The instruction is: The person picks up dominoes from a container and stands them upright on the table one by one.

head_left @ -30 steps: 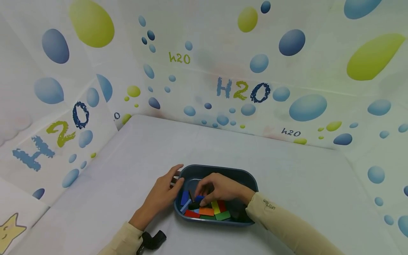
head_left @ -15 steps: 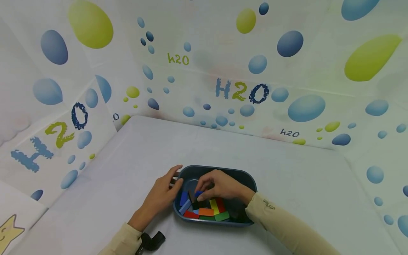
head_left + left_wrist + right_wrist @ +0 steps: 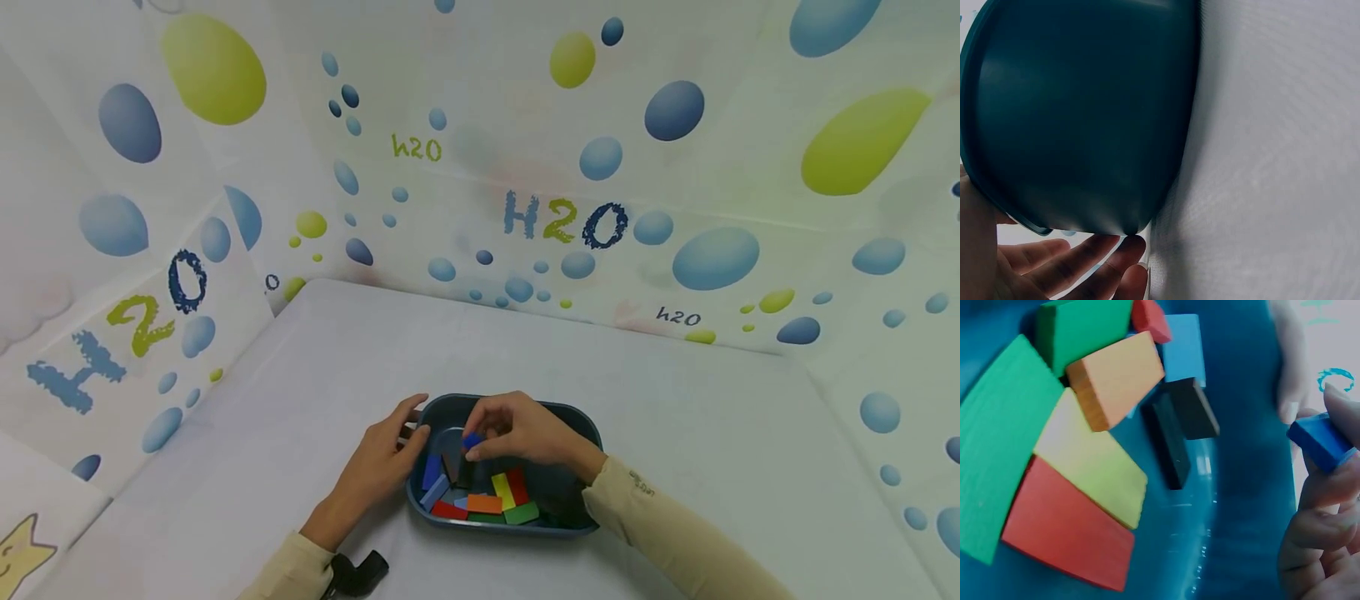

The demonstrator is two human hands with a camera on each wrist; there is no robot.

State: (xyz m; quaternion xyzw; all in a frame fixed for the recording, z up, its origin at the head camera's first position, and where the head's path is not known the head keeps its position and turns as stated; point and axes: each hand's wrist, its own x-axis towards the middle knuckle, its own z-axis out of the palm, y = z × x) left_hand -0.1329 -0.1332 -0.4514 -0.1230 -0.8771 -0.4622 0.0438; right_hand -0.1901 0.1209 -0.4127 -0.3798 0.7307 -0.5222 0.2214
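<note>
My right hand (image 3: 522,427) pinches a small blue block (image 3: 1321,441) between thumb and fingertips, held up over the left half of the dark teal tub (image 3: 592,433). Resting against the tub's left end, my left hand (image 3: 381,457) has its thumb at the rim and its loosely bent fingers (image 3: 1075,262) along the outer wall. Below the right hand, inside the tub, lie two dark blocks (image 3: 1169,440), a yellow block (image 3: 1088,459), a red block (image 3: 1069,525), an orange block (image 3: 484,504) and green blocks (image 3: 1004,447).
A dark blue block (image 3: 431,472) and a light blue block (image 3: 435,492) lie at the tub's left end. A black device (image 3: 362,575) sits at the left wrist. The white tabletop (image 3: 675,400) meets a patterned backdrop (image 3: 480,167) behind and at both sides.
My right hand has risen and moved slightly away from the blocks with the blue block in its fingers. The left hand has stayed at the tub's end. The head view has tilted up slightly.
</note>
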